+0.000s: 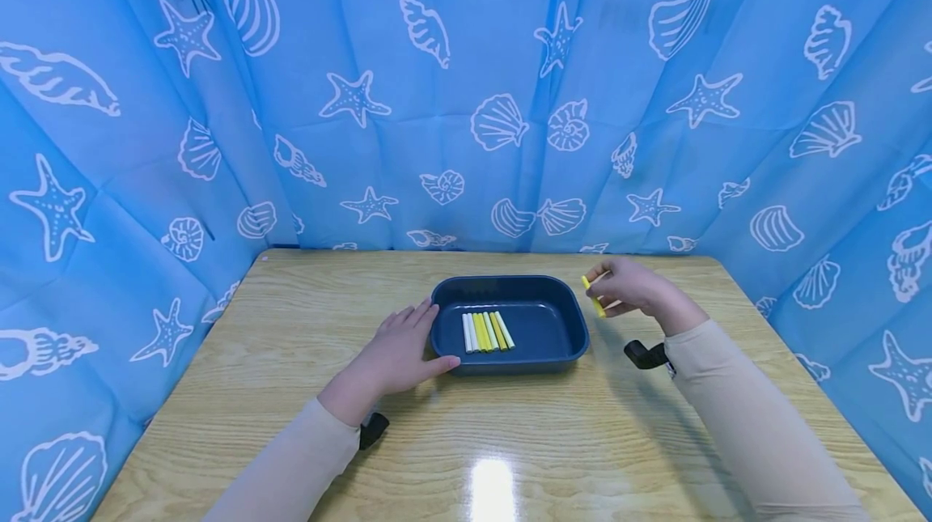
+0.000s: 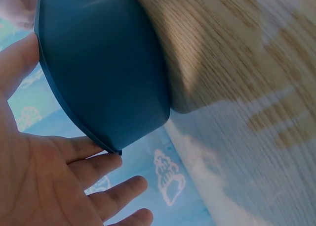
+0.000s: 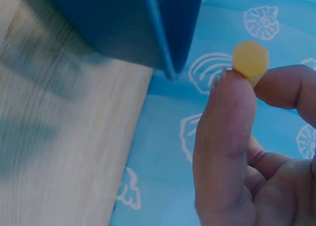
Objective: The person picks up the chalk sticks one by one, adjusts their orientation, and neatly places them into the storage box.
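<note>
A dark blue rectangular tray [image 1: 542,329] with rounded corners rests on the table. Inside it, toward its left, several white and yellow chalk sticks [image 1: 486,332] lie side by side in a row. My left hand [image 1: 400,354] touches the tray's left end, thumb at the front rim and fingers spread along the side; the left wrist view shows its fingertips at the rim. Just right of the tray, my right hand [image 1: 632,286] pinches a yellow chalk stick [image 1: 598,307] between thumb and fingers. The six-sided end of that chalk faces the right wrist camera.
Light wood-grain tabletop [image 1: 306,295] lies under everything, with a bright reflection near the front. A blue curtain [image 1: 466,61] printed with white shells and starfish hangs behind and along both sides. Dark wrist mounts [image 1: 644,354] stick out beneath the sleeves.
</note>
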`<state>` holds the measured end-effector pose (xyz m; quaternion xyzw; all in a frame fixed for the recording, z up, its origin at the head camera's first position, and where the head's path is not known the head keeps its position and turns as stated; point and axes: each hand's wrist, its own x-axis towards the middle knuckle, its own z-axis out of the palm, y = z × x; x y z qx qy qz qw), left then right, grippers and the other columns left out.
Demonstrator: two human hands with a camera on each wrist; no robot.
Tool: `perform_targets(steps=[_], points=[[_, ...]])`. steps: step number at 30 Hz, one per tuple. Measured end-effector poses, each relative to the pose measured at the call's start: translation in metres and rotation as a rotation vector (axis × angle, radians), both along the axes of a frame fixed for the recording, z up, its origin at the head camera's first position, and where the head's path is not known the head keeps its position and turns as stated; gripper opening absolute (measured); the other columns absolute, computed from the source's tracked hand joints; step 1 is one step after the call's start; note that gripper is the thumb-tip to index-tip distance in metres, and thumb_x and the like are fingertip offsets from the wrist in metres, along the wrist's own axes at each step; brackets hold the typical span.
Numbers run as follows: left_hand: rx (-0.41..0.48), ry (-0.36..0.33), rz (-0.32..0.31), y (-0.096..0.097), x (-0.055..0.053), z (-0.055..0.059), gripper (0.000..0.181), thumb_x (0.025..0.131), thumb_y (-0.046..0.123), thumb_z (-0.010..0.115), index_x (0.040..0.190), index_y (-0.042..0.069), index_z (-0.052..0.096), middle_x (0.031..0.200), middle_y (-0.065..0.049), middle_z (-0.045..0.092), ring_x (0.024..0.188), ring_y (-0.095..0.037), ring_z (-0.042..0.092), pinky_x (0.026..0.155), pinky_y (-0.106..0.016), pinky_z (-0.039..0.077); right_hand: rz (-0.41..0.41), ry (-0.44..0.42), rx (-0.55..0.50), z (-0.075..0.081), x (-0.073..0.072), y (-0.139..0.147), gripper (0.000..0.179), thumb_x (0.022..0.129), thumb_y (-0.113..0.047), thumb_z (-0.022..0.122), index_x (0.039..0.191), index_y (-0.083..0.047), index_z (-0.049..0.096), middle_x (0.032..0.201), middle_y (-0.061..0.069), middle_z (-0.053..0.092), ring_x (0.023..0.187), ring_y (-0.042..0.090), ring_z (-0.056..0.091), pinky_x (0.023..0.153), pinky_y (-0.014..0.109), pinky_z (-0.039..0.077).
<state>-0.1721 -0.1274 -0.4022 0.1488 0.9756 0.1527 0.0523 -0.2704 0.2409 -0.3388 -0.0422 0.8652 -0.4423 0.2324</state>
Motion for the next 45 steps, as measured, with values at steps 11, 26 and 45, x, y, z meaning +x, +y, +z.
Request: perform_targets(steps=[11,26,45], points=[[0.007,0.001,0.000,0.000,0.000,0.000,0.097,0.090,0.065,0.061,0.159,0.006,0.027,0.164,-0.013,0.023,0.149,-0.039,0.022,0.121,-0.054,0.015,0.044,-0.029,-0.022,0.014,0.001,-0.016,0.045,0.095,-0.009,0.059,0.133,0.011,0.045,0.096,0.010,0.056,0.076,0.017,0.059,0.073,0.035,0.060],[0.004,-0.001,0.008,0.002,0.001,0.001,0.096,0.090,0.064,0.062,0.158,0.005,0.027,0.164,-0.014,0.024,0.149,-0.038,0.022,0.121,-0.054,0.016,0.108,-0.073,-0.021,0.026,-0.002,-0.048,0.044,0.097,-0.009,0.058,0.135,0.008,0.045,0.098,0.011,0.057,0.076,0.021,0.057,0.074,0.037,0.059],[-0.001,-0.001,-0.005,0.002,0.001,0.004,0.096,0.091,0.064,0.061,0.158,0.005,0.027,0.164,-0.015,0.024,0.149,-0.039,0.023,0.121,-0.055,0.017,0.111,-0.232,-0.015,0.005,-0.022,-0.083,0.027,0.098,-0.007,0.057,0.122,0.000,0.048,0.105,0.013,0.055,0.072,0.019,0.059,0.068,0.030,0.059]])
